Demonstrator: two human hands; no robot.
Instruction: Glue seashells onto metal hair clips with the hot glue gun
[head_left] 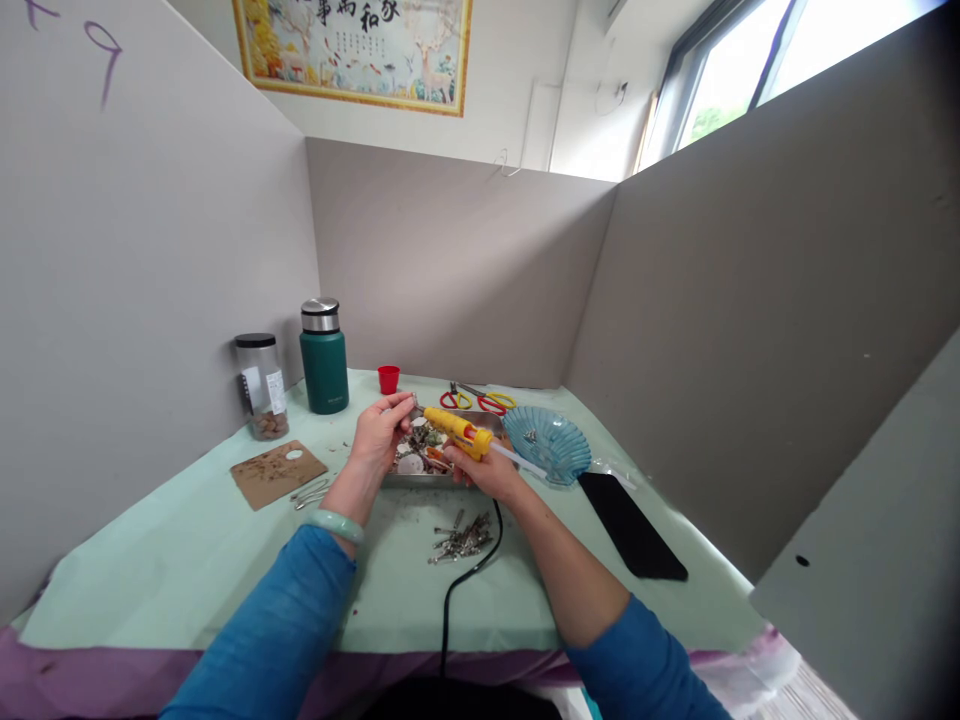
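My right hand [481, 472] is wrapped round a yellow hot glue gun [456, 428], with a whitish glue stick [523, 461] poking out of its back end. The gun's nozzle points left, close to the fingertips of my left hand [377, 432]. Those fingers are pinched together on a small piece, too tiny to make out. Beneath both hands lies a metal tray [427, 482] full of small mixed pieces, partly hidden by them. Nearer to me is a pile of small metal clips [463, 540], with the black cord [448, 610] running beside it.
Left are a brown board [262, 478], bent metal pieces [311, 492], a black-lidded jar [262, 390] and a green flask [325, 372]. A red cup [388, 379] and scissors [491, 403] stand behind. Right are a blue shell-shaped dish [559, 440] and a black phone-like slab [634, 525]. Partitions enclose the table.
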